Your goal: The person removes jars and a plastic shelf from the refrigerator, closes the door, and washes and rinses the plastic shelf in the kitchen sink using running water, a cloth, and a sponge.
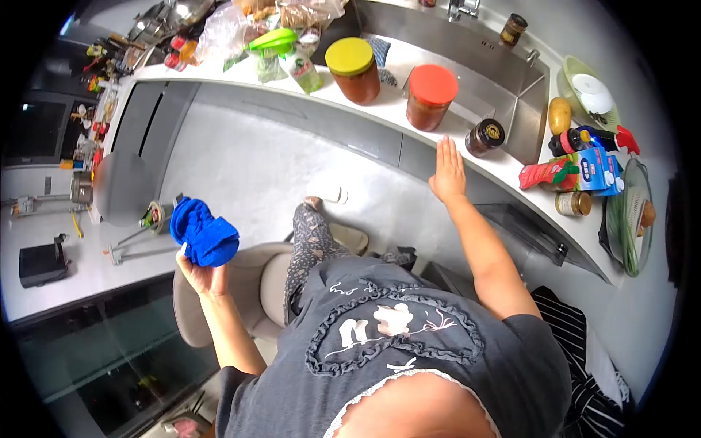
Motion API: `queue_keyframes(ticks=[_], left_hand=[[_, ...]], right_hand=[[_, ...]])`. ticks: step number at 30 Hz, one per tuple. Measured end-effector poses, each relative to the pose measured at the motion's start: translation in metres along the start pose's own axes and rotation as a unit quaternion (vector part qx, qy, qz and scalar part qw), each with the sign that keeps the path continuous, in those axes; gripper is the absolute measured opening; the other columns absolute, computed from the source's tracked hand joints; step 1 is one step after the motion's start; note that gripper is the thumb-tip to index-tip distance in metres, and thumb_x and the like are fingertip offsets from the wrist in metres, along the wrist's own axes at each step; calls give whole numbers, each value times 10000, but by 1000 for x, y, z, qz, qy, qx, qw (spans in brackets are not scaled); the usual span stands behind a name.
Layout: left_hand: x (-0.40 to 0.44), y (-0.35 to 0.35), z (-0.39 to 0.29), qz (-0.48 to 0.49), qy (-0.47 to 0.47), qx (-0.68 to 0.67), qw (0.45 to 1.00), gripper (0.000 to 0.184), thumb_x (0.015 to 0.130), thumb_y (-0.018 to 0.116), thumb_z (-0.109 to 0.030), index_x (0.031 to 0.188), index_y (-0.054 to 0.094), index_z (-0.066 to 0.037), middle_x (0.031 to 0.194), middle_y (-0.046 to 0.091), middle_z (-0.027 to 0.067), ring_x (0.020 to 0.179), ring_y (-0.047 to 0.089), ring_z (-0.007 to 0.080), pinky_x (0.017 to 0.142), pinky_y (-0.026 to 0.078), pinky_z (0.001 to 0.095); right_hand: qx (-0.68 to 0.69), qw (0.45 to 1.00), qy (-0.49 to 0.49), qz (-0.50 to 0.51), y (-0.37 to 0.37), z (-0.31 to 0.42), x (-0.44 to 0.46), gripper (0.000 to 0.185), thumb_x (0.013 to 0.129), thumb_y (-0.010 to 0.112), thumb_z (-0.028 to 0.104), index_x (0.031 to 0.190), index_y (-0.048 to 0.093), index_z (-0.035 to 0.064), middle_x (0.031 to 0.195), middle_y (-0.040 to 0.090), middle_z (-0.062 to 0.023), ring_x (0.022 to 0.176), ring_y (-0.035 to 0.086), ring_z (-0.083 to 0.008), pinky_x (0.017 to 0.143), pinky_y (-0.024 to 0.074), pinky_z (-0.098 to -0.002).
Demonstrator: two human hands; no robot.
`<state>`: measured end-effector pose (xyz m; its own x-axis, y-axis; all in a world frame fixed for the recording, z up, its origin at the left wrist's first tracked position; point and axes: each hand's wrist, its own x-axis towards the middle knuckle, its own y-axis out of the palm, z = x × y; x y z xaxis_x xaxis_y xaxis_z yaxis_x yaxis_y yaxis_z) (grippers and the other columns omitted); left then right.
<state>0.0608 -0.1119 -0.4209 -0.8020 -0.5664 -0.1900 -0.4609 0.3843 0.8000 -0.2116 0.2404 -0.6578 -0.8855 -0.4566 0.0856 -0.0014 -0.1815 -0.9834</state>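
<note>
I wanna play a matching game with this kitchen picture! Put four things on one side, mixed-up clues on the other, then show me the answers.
Things:
1. Cloth
2. Right hand
3. Spray bottle
4. Jar next to the spray bottle

Clues:
A. Has a yellow lid
B. Fingers stretched out straight
C. Blue, held in the left hand
D. Has a green top

Answers: 1-C, 2-B, 3-D, 4-A

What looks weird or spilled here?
Nothing much stands out. The yellow-lidded jar and red-lidded jar are closed, with no spill visible around them. The left hand holds a bunched blue cloth. The counter looks curved, probably from wide-angle distortion.
</note>
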Motion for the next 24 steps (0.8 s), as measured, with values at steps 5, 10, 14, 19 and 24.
queue_keyframes(ticks=[5, 10, 14, 19, 24], left_hand=[[77, 11, -13, 80, -22, 49, 995, 601, 747, 577, -190, 1280, 362, -16, 1250, 456, 114, 1067, 479, 227, 969, 350, 375], [183, -2, -54, 146, -89, 81, 982, 646, 718, 582, -263, 1278, 370, -19, 1283, 432, 124, 1135, 444, 267, 982, 342, 408], [297, 5, -81, 193, -155, 116, 962, 663, 703, 570, -282, 1274, 369, -11, 1262, 449, 126, 1103, 466, 267, 949, 372, 409], [407, 37, -120, 256, -221, 142, 930, 757, 625, 610, -278, 1277, 345, 1, 1213, 473, 150, 933, 525, 261, 801, 448, 375], [462, 55, -121, 310, -207, 90, 924, 849, 574, 639, -223, 1299, 278, 33, 1216, 462, 184, 990, 539, 278, 795, 477, 364]], right_hand=[[49, 998, 32, -5, -13, 15, 1, 865, 621, 625, 108, 1349, 174, -16, 1419, 161, -177, 1330, 136, -284, 1083, 139, -376], [20, 996, 83, 21, -15, 32, 6, 894, 615, 654, 129, 1349, 164, -17, 1424, 142, -178, 1334, 116, -294, 1087, 127, -385], [-24, 990, 130, 53, -29, 46, 17, 906, 604, 637, 115, 1354, 146, -16, 1420, 150, -181, 1334, 124, -285, 1080, 136, -408], [-69, 969, 189, 141, -50, 76, 34, 918, 588, 639, 119, 1350, 148, -29, 1408, 191, -175, 1325, 158, -277, 1078, 145, -396], [-147, 927, 239, 248, -43, 77, 45, 1005, 587, 675, 195, 1360, 76, -32, 1425, 147, -158, 1340, 103, -254, 1089, 103, -361]])
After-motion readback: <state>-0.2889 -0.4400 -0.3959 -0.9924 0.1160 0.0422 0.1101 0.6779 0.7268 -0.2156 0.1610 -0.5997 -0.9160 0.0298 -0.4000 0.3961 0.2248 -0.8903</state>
